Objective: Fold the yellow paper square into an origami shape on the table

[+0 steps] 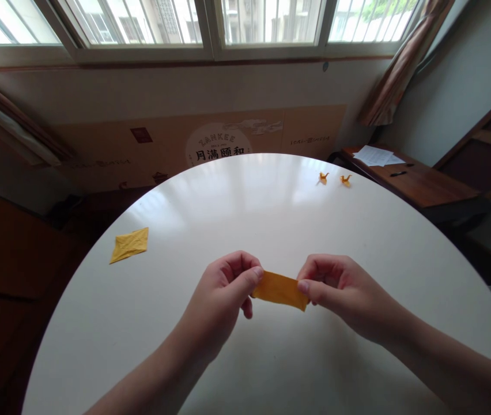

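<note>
**Two hands, one folded paper**

Both hands pinch a folded orange paper above a round white table. The left hand is curled, thumb and fingers closed on the strip's left end; the right hand grips the other end likewise. A yellow sheet lies well left of the left hand. Two small cranes sit far beyond the right hand.

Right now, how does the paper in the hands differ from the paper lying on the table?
The held paper is a narrow strip, pinched between left hand and right hand; the loose paper is a wider diamond shape, flat and untouched. The held paper looks darker orange. Both are yellowish.
</note>
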The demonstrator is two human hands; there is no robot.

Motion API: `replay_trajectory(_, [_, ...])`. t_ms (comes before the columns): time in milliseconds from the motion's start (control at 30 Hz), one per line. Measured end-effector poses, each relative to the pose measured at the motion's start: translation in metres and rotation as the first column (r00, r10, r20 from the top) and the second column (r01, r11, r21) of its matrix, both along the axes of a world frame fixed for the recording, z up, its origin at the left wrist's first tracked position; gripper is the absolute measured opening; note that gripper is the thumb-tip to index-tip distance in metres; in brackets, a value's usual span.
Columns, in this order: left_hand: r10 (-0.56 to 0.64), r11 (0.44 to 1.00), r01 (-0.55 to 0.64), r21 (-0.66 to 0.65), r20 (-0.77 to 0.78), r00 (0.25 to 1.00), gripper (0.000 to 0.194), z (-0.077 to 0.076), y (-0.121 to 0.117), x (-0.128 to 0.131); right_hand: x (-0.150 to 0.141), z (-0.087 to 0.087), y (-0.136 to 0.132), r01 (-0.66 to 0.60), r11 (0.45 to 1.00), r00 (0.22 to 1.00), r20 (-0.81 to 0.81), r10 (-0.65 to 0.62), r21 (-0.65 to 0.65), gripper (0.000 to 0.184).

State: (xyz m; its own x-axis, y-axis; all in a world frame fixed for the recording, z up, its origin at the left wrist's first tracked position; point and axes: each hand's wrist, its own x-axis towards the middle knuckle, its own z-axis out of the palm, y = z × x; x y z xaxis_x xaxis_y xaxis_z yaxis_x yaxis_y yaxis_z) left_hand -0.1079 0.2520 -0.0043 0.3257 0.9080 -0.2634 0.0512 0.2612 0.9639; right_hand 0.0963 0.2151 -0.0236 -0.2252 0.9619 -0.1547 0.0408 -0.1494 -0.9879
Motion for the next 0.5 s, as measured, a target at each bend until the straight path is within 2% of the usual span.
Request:
replay_trajectory(133, [0.079, 0.996, -0.076, -0.049, 0.051, 0.996, 0.02, 0.001, 0.003, -0.001, 0.006, 0.001, 0.002, 0.035, 0.998, 0.999, 0.016, -0.035, 0.049, 0.018])
replay_trajectory(267, [0.225, 0.971, -0.207, -0.122, 0.159, 0.961, 0.019, -0.001, 0.008, -0.001, 0.013, 0.003, 0.006, 0.161, 0.983, 0.987, 0.003, -0.162, 0.089, 0.02])
replay_trajectory(333, [0.219, 0.965, -0.183, -0.187, 0.192, 0.957, 0.019, -0.002, 0.01, -0.001, 0.015, 0.0, 0.008, 0.221, 0.97, 0.975, -0.025, -0.219, 0.099, 0.018])
replay_trajectory(400, [0.183, 0.954, -0.118, -0.274, 0.224, 0.957, 0.017, -0.001, 0.011, 0.0, 0.014, -0.004, 0.008, 0.228, 0.966, 0.973, -0.046, -0.224, 0.125, 0.012])
replay_trajectory(500, [0.155, 0.9, -0.028, -0.436, 0.26, 0.953, 0.013, 0.001, 0.008, 0.002, 0.008, -0.008, 0.004, 0.157, 0.959, 0.988, -0.041, -0.152, 0.236, 0.027])
